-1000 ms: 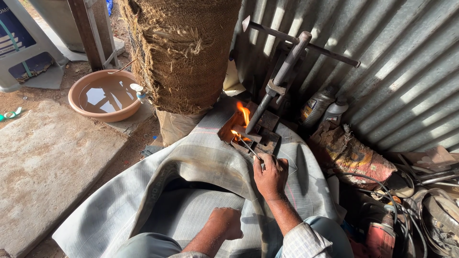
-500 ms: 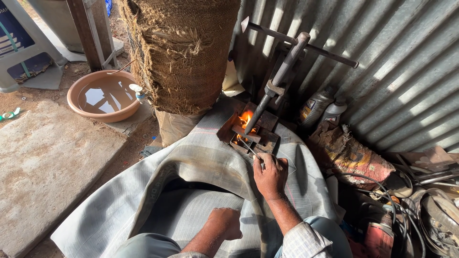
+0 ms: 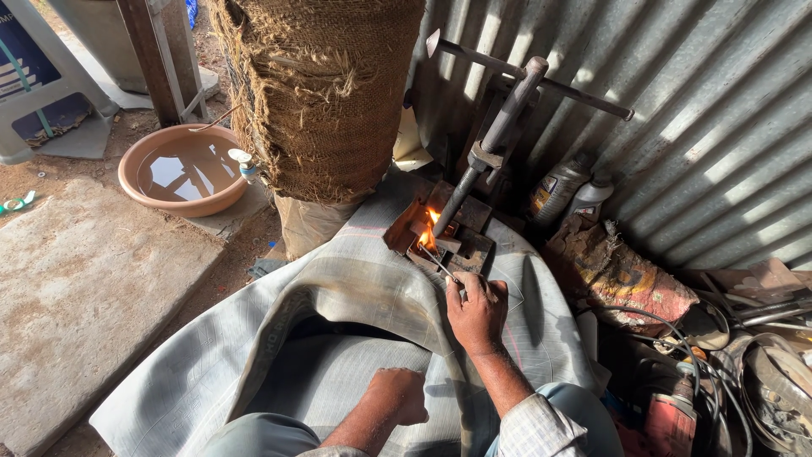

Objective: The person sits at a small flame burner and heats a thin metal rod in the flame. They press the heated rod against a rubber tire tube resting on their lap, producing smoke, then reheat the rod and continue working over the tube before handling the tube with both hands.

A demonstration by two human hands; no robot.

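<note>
The right hand (image 3: 478,311), just right of frame centre, is closed around the near end of a thin metal rod (image 3: 438,263), fingers pinched on it. The rod runs up and left from the hand, and its far tip sits at a small orange flame (image 3: 428,235) burning in a rusty metal press (image 3: 452,233) near the middle of the frame. A long screw handle (image 3: 499,135) rises from the press toward the upper right, in front of a corrugated metal wall (image 3: 710,127). The left hand (image 3: 399,396), at lower centre, rests curled into a loose fist on a large grey tyre (image 3: 338,296) spread across the lap; it holds nothing visible. A burlap-wrapped drum (image 3: 321,93) stands at upper centre. A clay-coloured basin (image 3: 182,169) of water sits at upper left.
</note>
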